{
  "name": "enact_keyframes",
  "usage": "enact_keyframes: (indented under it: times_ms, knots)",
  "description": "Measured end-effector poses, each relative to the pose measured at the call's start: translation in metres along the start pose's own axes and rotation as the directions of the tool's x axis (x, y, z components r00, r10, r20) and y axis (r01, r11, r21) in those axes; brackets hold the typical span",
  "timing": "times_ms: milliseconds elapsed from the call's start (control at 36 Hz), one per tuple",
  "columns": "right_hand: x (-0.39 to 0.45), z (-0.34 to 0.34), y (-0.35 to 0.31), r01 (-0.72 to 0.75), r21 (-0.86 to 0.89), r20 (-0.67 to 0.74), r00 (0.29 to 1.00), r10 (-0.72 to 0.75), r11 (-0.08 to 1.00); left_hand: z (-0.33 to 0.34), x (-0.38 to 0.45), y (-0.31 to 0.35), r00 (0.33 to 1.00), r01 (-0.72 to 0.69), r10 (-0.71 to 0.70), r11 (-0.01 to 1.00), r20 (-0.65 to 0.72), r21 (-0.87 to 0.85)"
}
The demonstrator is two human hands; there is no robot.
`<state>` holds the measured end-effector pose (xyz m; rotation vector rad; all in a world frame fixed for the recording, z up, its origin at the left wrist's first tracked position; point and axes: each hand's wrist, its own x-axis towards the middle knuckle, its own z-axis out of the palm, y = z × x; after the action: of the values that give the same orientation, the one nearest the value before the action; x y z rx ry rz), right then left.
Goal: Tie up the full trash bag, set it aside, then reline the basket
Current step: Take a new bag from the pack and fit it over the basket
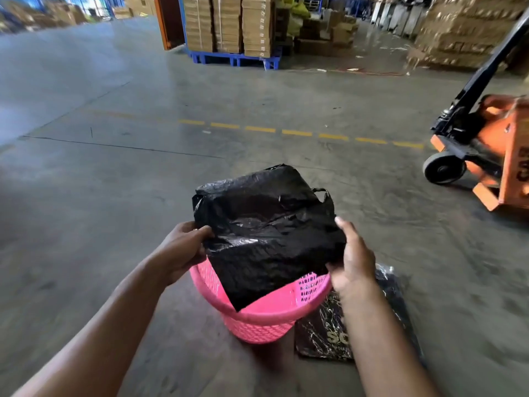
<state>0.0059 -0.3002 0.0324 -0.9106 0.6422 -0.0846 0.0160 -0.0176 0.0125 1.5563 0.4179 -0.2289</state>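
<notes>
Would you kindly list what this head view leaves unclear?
- Inside of the pink plastic lattice basket: covered by the flat black plastic bag held by the left hand and right hand.
- Print on the dark marbled packet: hidden by the right forearm.
- Orange pallet jack: cut off at the right edge.

We see the basket [263,316] on the floor [114,196] before us, with the bag [266,233] held above its mouth between our left hand [183,247] and right hand [353,260]. A packet [323,336] lies just right of the basket. A pallet truck [486,150] stands far right, and stacked boxes [229,24] lie well behind.
</notes>
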Motion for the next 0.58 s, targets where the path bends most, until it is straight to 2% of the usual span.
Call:
enact_keyframes:
  times_ms: [56, 83, 139, 194, 222, 250, 278, 306, 333, 389, 417, 444, 528, 583]
  knots:
    - [0.002, -0.003, -0.002, 0.004, -0.017, 0.015, 1.0, -0.004, 1.0, -0.004, 0.001, 0.003, 0.998, -0.033, 0.034, 0.999, -0.058, 0.025]
    - [0.001, -0.005, -0.002, -0.021, -0.032, 0.074, 0.997, 0.023, 0.999, -0.005, 0.002, 0.004, 0.994, -0.053, 0.056, 0.998, -0.095, 0.043]
    - [-0.008, -0.009, 0.0, -0.086, -0.106, 0.279, 0.954, 0.113, 0.991, -0.011, 0.005, 0.004, 0.979, -0.08, 0.089, 0.995, -0.185, 0.058]
    - [-0.022, -0.017, -0.004, -0.073, -0.31, 0.44, 0.873, 0.211, 0.948, -0.017, 0.008, 0.003, 0.961, -0.092, 0.105, 0.994, -0.255, 0.065]
    - [-0.028, -0.022, -0.007, -0.001, -0.474, 0.494, 0.828, 0.267, 0.881, -0.02, 0.01, 0.003, 0.958, -0.089, 0.103, 0.994, -0.267, 0.063]
    - [-0.033, -0.026, -0.011, 0.107, -0.629, 0.519, 0.796, 0.313, 0.77, -0.022, 0.011, 0.003, 0.959, -0.077, 0.089, 0.996, -0.269, 0.053]
    - [-0.035, -0.029, -0.015, 0.226, -0.733, 0.517, 0.797, 0.311, 0.641, -0.023, 0.011, 0.003, 0.959, -0.068, 0.074, 0.997, -0.273, 0.033]
    - [-0.034, -0.031, -0.019, 0.308, -0.779, 0.501, 0.83, 0.246, 0.547, -0.024, 0.011, 0.002, 0.958, -0.063, 0.065, 0.998, -0.278, 0.016]
    - [-0.031, -0.033, -0.024, 0.348, -0.79, 0.471, 0.871, 0.137, 0.506, -0.024, 0.012, 0.003, 0.956, -0.072, 0.071, 0.997, -0.286, 0.01]
    - [-0.013, -0.034, -0.026, 0.359, -0.747, 0.32, 0.932, -0.172, 0.559, -0.027, 0.014, 0.002, 0.944, -0.081, 0.083, 0.996, -0.319, 0.021]
    - [-0.003, -0.032, -0.026, 0.355, -0.716, 0.223, 0.932, -0.285, 0.602, -0.03, 0.016, 0.001, 0.94, -0.079, 0.084, 0.996, -0.332, 0.028]
    - [0.011, -0.029, -0.024, 0.345, -0.703, 0.163, 0.93, -0.331, 0.622, -0.031, 0.015, 0.001, 0.936, -0.077, 0.085, 0.996, -0.342, 0.036]
    - [0.053, -0.012, -0.006, 0.301, -0.758, 0.187, 0.95, -0.249, 0.579, -0.036, 0.017, -0.002, 0.931, -0.054, 0.06, 0.998, -0.361, 0.027]
    - [0.11, -0.008, 0.019, 0.289, -0.845, 0.239, 0.957, -0.166, 0.45, -0.039, 0.016, -0.004, 0.926, -0.025, 0.029, 1.0, -0.378, 0.014]
